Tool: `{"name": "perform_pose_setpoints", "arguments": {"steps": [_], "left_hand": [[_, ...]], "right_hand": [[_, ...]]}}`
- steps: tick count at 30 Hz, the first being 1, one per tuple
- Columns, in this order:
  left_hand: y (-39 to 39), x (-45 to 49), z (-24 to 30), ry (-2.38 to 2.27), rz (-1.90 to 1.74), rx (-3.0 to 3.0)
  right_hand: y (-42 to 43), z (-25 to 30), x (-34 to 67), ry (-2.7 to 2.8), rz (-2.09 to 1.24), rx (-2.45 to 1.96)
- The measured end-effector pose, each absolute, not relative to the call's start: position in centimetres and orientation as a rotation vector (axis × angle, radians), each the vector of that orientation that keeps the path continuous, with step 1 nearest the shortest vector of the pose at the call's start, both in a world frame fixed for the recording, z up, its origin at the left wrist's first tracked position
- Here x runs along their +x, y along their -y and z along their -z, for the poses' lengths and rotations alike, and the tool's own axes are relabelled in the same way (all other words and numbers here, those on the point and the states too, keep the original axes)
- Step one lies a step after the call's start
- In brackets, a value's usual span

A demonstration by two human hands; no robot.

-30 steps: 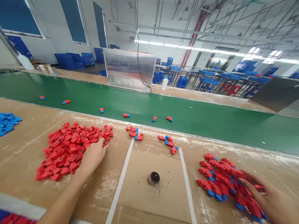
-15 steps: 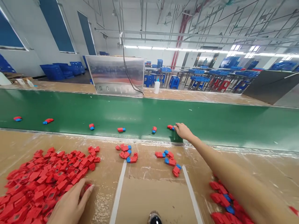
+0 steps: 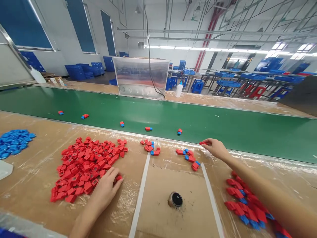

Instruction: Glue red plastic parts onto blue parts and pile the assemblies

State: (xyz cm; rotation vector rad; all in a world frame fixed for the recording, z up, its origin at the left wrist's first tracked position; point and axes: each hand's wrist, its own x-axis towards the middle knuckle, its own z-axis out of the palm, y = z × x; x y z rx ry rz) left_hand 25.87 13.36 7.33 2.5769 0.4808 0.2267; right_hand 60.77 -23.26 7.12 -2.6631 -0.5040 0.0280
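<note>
My left hand [image 3: 107,186] rests at the right edge of a heap of red plastic pieces [image 3: 85,162], its thumb and fingers closed around one red piece [image 3: 119,178]. Over the near edge of the green conveyor belt [image 3: 237,132], my right hand [image 3: 216,148] pinches a small red piece [image 3: 203,143]; any blue end is hidden by the fingers. Between the hands lie two small groups of joined red-and-blue pieces [image 3: 190,158]. More joined pieces [image 3: 244,201] are piled under my right forearm, which partly covers them. Several red-and-blue pieces [image 3: 148,129] sit spaced along the belt.
A small round jar with a black top [image 3: 176,200] stands between two pale tape strips on the cardboard-covered table. Blue pieces [image 3: 16,142] are heaped at far left. Beyond the belt are a metal panel [image 3: 142,77] and a white bottle [image 3: 179,90].
My right hand has drawn back from the belt toward its near edge, with the piece it was touching now in its fingers. The view has shifted left and down.
</note>
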Motion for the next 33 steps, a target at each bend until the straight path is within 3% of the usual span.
{"name": "perform_pose_setpoints", "arguments": {"steps": [6, 12, 20, 33], "left_hand": [[-9.7, 24.7, -7.2, -0.455, -0.147, 2.217], [-3.1, 24.2, -7.8, -0.206, -0.116, 2.238], [2.5, 24.5, -5.8, -0.221, 0.007, 1.873], [3.0, 23.7, -4.2, -0.208, 0.001, 1.674]], "right_hand": [[25.1, -10.0, 47.3, 0.841, -0.101, -2.398], [24.4, -10.9, 37.8, 1.166, 0.066, -2.224], [23.2, -8.1, 36.5, 1.224, 0.121, -2.216], [22.3, -8.3, 36.3, 1.304, 0.11, -2.145]]}}
